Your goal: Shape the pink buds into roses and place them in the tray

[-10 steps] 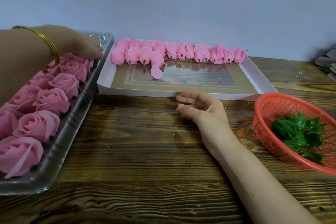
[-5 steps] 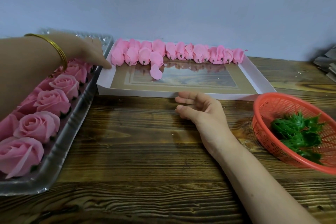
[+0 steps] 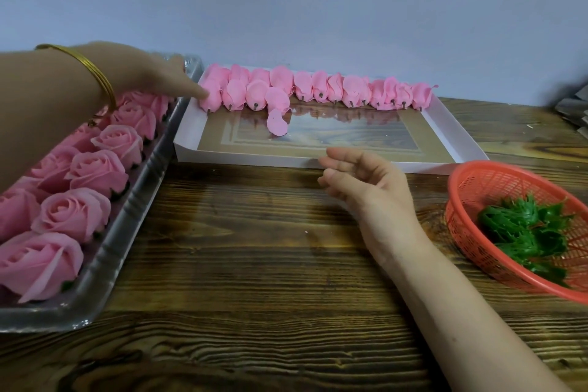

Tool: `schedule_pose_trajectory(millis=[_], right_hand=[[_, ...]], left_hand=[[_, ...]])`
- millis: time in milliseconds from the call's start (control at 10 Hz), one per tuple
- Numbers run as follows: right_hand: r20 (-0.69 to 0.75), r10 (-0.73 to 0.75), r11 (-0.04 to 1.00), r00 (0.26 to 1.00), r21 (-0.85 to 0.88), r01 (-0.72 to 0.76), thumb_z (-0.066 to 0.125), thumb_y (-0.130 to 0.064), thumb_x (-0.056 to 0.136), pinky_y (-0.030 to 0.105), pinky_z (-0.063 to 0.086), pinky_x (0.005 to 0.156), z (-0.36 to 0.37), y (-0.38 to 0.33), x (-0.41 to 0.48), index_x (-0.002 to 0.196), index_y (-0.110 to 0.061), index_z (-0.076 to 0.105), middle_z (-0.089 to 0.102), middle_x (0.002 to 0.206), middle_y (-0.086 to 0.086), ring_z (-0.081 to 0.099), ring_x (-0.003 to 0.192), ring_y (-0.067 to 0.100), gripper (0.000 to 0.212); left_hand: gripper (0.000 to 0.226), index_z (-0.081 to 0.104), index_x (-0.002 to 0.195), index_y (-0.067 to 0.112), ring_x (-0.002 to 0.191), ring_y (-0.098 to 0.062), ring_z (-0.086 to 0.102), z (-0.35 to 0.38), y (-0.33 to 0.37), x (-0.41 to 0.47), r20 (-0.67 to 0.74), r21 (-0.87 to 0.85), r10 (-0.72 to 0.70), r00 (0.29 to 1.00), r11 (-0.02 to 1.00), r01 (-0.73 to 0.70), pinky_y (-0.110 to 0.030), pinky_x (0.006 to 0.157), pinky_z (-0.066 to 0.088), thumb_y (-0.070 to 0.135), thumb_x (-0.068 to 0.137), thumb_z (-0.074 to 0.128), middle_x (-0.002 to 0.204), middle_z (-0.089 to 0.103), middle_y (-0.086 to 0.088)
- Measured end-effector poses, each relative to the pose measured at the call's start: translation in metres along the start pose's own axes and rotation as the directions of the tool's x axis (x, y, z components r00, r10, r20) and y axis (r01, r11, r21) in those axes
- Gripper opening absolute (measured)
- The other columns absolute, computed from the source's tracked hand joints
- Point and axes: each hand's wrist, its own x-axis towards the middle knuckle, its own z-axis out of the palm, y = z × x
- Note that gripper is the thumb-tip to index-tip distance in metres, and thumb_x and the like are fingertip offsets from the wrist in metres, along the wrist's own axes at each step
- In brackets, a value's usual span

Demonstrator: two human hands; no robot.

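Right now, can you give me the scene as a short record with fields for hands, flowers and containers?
Left hand: fingertip touches the leftmost pink bud
Right hand: relaxed, empty, near the white box
Pink buds: rowed along the box's far side
Roses: finished, in the clear plastic tray, left
Basket: orange, at right, holds green sepals

Tray (image 3: 133, 242) left of box (image 3: 458, 137), basket (image 3: 461, 197) right.

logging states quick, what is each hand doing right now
Left hand: open, straight finger at the leftmost pink bud, holding nothing.
Right hand: open, fingers relaxed, empty.
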Motion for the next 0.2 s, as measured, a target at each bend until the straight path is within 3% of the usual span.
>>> schedule_pose_trajectory(millis=[100,200], right_hand=[[-0.001,-0.047,0.998,0.999,0.046,0.047,0.064,0.009,0.082,0.021,0.054,0.074,-0.004,-0.005,-0.001,0.101,-0.007,0.068,0.072,0.094,0.008,0.065,0.082,0.015,0.025],[-0.030,-0.068,0.995,0.997,0.068,0.070,0.064,0.008,0.083,0.021,0.053,0.070,-0.008,-0.008,-0.002,0.101,-0.007,0.068,0.073,0.091,0.007,0.066,0.079,0.015,0.023]], left_hand=[[0.075,0.027,0.149,0.005,0.130,-0.044,0.040,-0.003,0.005,-0.002,-0.068,0.037,-0.055,0.996,0.998,0.058,-0.049,0.094,0.042,0.049,0.095,0.053,0.149,0.033,-0.026],[0.068,0.038,0.144,0.005,0.123,-0.044,0.044,-0.022,0.014,-0.014,-0.170,-0.039,-0.086,0.982,0.996,0.080,-0.047,0.086,0.043,0.051,0.096,0.050,0.140,0.043,-0.028]])
